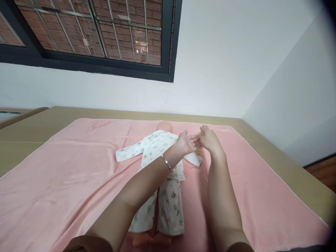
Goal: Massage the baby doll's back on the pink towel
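A baby doll (pixel 164 126) lies on its back or front, I cannot tell which, in a white printed long-sleeved top (pixel 154 148) and matching trousers (pixel 171 206). Its bare feet (pixel 152 239) show at the near end. My left hand (pixel 187 143), with a bracelet at the wrist, is open above the doll's right-hand side, palm turned up and fingers stretched out. Against those fingertips is my right hand (pixel 210 140), its fingers curled. A pale yellowish thing (pixel 200 151) shows partly behind the hands; its kind is hidden. One sleeve end (pixel 194 159) lies beneath them.
A pink blanket (pixel 86 157) with some creases covers most of the wooden surface (pixel 70 113). Behind stands a white wall (pixel 210 70) with a dark-framed barred window (pixel 105 63). Another wall (pixel 301 87) closes off the right side.
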Demonstrator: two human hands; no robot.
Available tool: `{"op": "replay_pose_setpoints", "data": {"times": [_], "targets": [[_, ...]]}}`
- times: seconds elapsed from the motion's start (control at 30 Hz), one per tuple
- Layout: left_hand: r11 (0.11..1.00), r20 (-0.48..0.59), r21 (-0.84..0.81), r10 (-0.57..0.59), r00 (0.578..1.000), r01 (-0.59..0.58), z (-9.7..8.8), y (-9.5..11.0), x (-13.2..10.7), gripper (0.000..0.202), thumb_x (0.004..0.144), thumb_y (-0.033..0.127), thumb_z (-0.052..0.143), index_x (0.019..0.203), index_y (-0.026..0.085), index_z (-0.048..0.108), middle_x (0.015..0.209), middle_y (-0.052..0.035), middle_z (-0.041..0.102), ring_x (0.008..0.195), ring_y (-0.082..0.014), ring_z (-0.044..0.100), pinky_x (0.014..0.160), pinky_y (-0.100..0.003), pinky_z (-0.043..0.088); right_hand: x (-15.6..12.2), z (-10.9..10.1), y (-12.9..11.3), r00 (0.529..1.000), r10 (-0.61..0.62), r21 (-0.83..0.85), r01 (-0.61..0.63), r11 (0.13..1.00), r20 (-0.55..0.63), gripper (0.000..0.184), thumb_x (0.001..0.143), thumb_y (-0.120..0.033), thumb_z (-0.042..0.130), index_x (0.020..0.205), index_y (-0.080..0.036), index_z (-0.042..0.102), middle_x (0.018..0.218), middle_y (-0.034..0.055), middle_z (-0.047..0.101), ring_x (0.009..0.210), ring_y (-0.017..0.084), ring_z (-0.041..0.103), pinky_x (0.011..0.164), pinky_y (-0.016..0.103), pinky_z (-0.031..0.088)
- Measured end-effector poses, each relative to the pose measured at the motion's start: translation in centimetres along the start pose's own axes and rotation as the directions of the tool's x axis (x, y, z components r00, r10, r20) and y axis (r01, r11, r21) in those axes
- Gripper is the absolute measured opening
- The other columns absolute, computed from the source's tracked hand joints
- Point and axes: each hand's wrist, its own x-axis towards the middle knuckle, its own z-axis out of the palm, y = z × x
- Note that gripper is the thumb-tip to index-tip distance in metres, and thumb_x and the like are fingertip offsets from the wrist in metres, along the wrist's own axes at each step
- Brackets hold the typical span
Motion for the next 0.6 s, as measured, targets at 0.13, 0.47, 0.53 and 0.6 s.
{"op": "replay_pose_setpoints", "data": {"times": [0.13,0.47,0.53,0.6], "targets": [[0.998,0.022,0.027,-0.062,0.998,0.061,-1.9,-0.3,-3.2,0.066,0.098,0.049,0.026,0.141,0.003,0.045,0.129,-0.0271,0.062,0.110,-0.0310,0.069,0.081,-0.041,0.061,0.1,0.1,0.0,1.000,0.021,-0.044,-0.022,0.999,-0.013,0.060,0.085,-0.005,0.033,0.143,-0.001,0.049,0.157,0.0211,0.035,0.151,0.027,0.027,0.125,0.049,0.017],[0.997,-0.003,0.068,0.042,0.999,-0.041,-4.9,1.1,-13.2,0.056,0.098,0.042,0.031,0.134,0.006,0.055,0.128,-0.0206,0.066,0.115,-0.0251,0.067,0.103,-0.039,0.053,-5.2,0.9,-8.4,0.959,-0.274,0.177,0.283,0.943,-0.072,0.058,0.100,-0.035,0.036,0.152,-0.008,0.039,0.160,0.0177,0.031,0.153,0.027,0.022,0.126,0.054,0.016],[0.993,0.085,0.083,0.076,0.993,-0.083,-4.5,1.6,-15.1,0.055,0.099,0.042,0.027,0.130,0.010,0.059,0.126,-0.0170,0.068,0.118,-0.0241,0.066,0.108,-0.039,0.050,-6.4,1.7,-10.1,0.927,-0.371,0.178,0.375,0.910,-0.059,0.061,0.102,-0.041,0.035,0.155,-0.010,0.034,0.162,0.0166,0.027,0.154,0.026,0.018,0.126,0.055,0.015],[0.987,0.189,0.086,0.118,0.975,-0.136,-4.0,2.2,-17.0,0.058,0.100,0.044,0.021,0.129,0.013,0.061,0.124,-0.0139,0.069,0.121,-0.0239,0.064,0.112,-0.041,0.047,-7.4,2.6,-11.4,0.884,-0.465,0.164,0.467,0.869,-0.050,0.063,0.103,-0.044,0.035,0.157,-0.013,0.029,0.164,0.0149,0.022,0.155,0.026,0.012,0.126,0.058,0.013]]}}
